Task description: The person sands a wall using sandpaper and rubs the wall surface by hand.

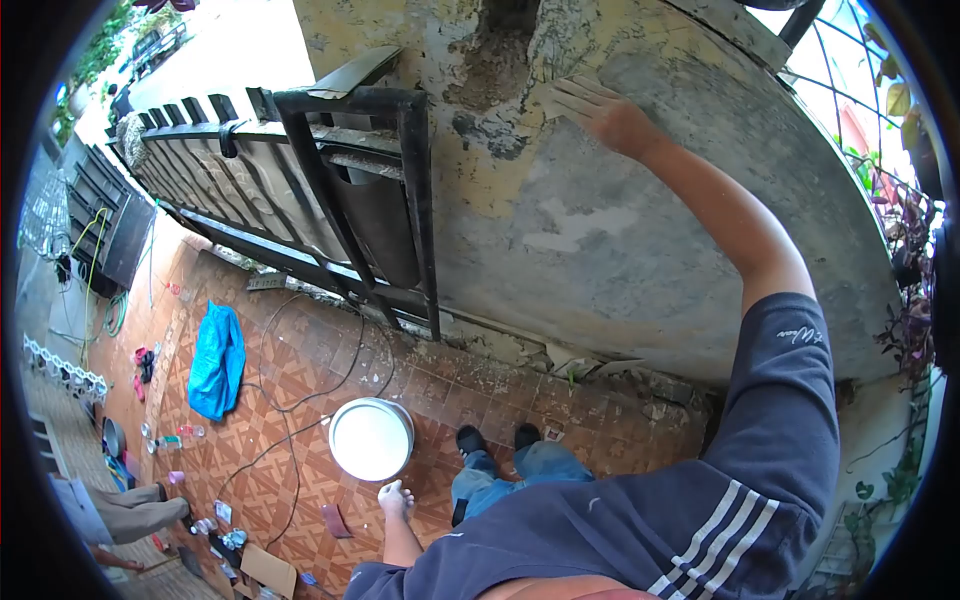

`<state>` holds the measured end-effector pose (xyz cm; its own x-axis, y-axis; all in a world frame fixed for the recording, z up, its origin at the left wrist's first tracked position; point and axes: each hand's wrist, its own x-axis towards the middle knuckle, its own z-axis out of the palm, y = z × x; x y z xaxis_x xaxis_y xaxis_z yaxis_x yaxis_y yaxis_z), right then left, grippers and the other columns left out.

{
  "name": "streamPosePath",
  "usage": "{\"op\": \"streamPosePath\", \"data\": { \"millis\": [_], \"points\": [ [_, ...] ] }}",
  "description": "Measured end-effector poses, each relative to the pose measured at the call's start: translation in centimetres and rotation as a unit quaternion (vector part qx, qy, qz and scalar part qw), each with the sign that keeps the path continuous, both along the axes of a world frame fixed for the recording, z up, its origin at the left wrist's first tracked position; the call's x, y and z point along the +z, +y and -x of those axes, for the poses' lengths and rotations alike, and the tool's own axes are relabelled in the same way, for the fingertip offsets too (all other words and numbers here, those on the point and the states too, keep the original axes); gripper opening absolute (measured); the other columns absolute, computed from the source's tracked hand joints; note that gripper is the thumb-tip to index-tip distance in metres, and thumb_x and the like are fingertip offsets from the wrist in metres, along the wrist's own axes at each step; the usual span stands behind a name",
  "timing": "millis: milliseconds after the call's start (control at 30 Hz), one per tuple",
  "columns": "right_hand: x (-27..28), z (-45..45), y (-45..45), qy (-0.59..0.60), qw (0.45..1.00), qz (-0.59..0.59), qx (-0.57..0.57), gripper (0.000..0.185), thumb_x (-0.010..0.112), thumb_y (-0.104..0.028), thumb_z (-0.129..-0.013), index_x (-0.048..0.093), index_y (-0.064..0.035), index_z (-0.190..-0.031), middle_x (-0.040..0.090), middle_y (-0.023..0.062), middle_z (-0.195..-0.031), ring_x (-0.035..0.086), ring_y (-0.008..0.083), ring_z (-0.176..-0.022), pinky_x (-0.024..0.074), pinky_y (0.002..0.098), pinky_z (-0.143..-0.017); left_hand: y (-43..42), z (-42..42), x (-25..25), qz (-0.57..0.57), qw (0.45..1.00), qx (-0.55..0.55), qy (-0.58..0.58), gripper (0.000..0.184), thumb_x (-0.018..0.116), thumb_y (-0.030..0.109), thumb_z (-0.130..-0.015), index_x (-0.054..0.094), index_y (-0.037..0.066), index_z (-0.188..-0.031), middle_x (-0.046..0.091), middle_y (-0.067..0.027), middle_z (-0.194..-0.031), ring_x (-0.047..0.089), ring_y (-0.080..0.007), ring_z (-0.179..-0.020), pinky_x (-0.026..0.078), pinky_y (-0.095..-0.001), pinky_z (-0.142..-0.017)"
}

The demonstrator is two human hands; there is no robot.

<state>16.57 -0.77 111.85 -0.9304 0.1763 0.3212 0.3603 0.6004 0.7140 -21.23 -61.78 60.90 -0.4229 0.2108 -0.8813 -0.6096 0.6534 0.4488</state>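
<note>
My right hand (600, 112) is raised against the wall (620, 210), fingers stretched out and lying flat near the edge of a broken, peeling patch. Nothing shows in it. Grey plaster and yellowish old paint cover the wall around it. My left hand (396, 498) hangs low beside the white bucket (371, 440), its fingers curled together and whitish. Whatever those fingers may hold is too small to make out. The bucket stands on the tiled floor with a white top.
A black metal gate (420, 200) stands left of the wall. Cables (290, 430) cross the floor near a blue sheet (216, 362). Another person (130, 510) is at the lower left, by a cardboard piece (268, 570) and scattered items. A reddish scrap (336, 521) lies near the bucket.
</note>
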Motion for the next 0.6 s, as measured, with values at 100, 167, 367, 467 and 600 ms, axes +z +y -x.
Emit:
{"op": "streamPosePath", "data": {
  "millis": [100, 167, 367, 467, 600],
  "points": [
    [1.4, -0.2, 0.6, -0.036, 0.999, 0.003, 0.021, 0.043, 0.061, -0.009, -0.084, 0.060, -0.0111, -0.127, 0.053, 0.0005, -0.140, 0.050, 0.0183, -0.128, 0.0442, 0.0314, -0.107, 1.3, -0.5, 0.4, -0.004, 1.000, -0.010, 0.000, 0.018, 0.060, 0.016, -0.092, 0.054, 0.004, -0.103, 0.058, -0.0101, -0.064, 0.054, -0.0191, -0.046, 0.041, -0.0298, -0.037],
    [3.2, -0.2, 0.8, -0.063, 0.997, -0.002, 0.051, 0.042, 0.062, -0.011, -0.084, 0.060, -0.0123, -0.126, 0.057, 0.0024, -0.135, 0.058, 0.0168, -0.119, 0.0499, 0.0298, -0.099, 1.5, -0.8, -0.7, -0.006, 1.000, -0.019, -0.008, 0.017, 0.059, 0.016, -0.092, 0.054, 0.003, -0.102, 0.058, -0.0100, -0.064, 0.054, -0.0191, -0.045, 0.041, -0.0298, -0.037],
    [10.3, -0.5, 1.8, 0.075, 0.960, -0.037, -0.268, 0.033, 0.061, -0.009, -0.084, 0.064, -0.0124, -0.117, 0.069, 0.0077, -0.101, 0.068, 0.0188, -0.086, 0.0569, 0.0310, -0.069, 3.0, -1.2, -3.3, -0.014, 0.998, -0.049, -0.029, 0.016, 0.058, 0.015, -0.092, 0.055, 0.003, -0.102, 0.059, -0.0102, -0.064, 0.054, -0.0193, -0.044, 0.041, -0.0301, -0.037],
    [1.6, -0.4, 2.4, 0.074, 0.960, -0.063, -0.261, 0.032, 0.062, -0.008, -0.084, 0.064, -0.0113, -0.115, 0.069, 0.0085, -0.103, 0.068, 0.0206, -0.091, 0.0577, 0.0327, -0.073, 2.8, -1.2, -3.3, -0.009, 0.998, -0.054, -0.040, 0.015, 0.058, 0.014, -0.091, 0.055, 0.004, -0.101, 0.060, -0.0102, -0.064, 0.055, -0.0198, -0.045, 0.042, -0.0301, -0.038],
    [-1.5, -1.8, 0.3, 0.043, 0.994, 0.031, 0.093, 0.031, 0.057, -0.002, -0.087, 0.064, -0.0090, -0.116, 0.067, 0.0095, -0.117, 0.067, 0.0236, -0.099, 0.0584, 0.0342, -0.079, 4.0, -0.4, -2.5, -0.001, 0.999, -0.042, -0.013, 0.013, 0.059, 0.015, -0.091, 0.055, 0.005, -0.099, 0.060, -0.0090, -0.064, 0.056, -0.0188, -0.045, 0.044, -0.0301, -0.038]
  ]
}}
